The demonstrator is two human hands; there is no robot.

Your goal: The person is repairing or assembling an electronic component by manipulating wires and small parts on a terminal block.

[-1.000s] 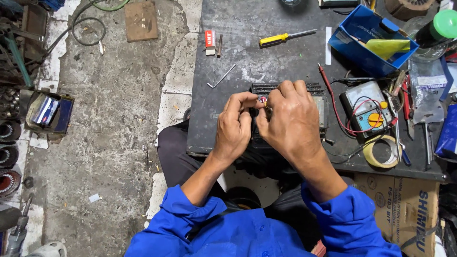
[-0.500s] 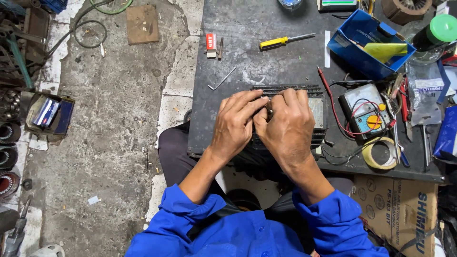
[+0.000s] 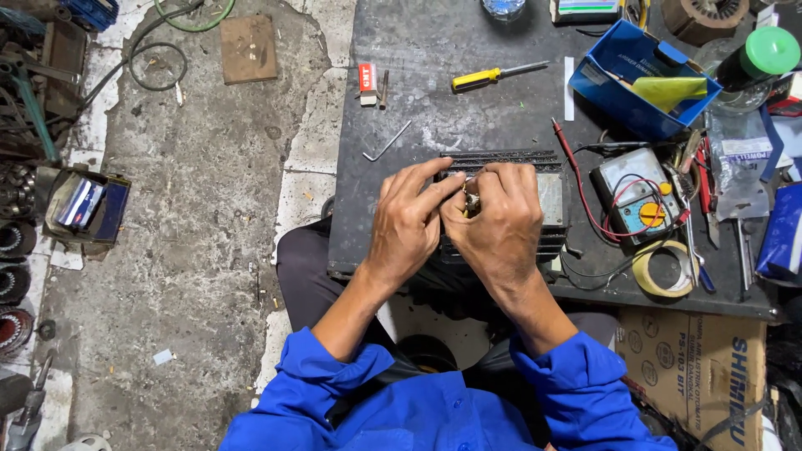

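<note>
Both hands meet over a dark ribbed metal motor housing (image 3: 547,179) lying on the black workbench (image 3: 434,75). My left hand (image 3: 408,221) and my right hand (image 3: 499,221) pinch a small metal part (image 3: 472,200) between their fingertips, just above the housing. The part is mostly hidden by my fingers. Blue sleeves cover both forearms.
On the bench lie a yellow-handled screwdriver (image 3: 493,77), an Allen key (image 3: 386,142), a small red box (image 3: 367,78), a multimeter (image 3: 637,196) with red leads, a tape roll (image 3: 664,269) and a blue bin (image 3: 643,79). A cardboard box (image 3: 693,363) stands lower right; concrete floor with scrap parts lies left.
The two hands have stayed together over the housing, fingers shifting slightly around the small part. The view has drifted a little.
</note>
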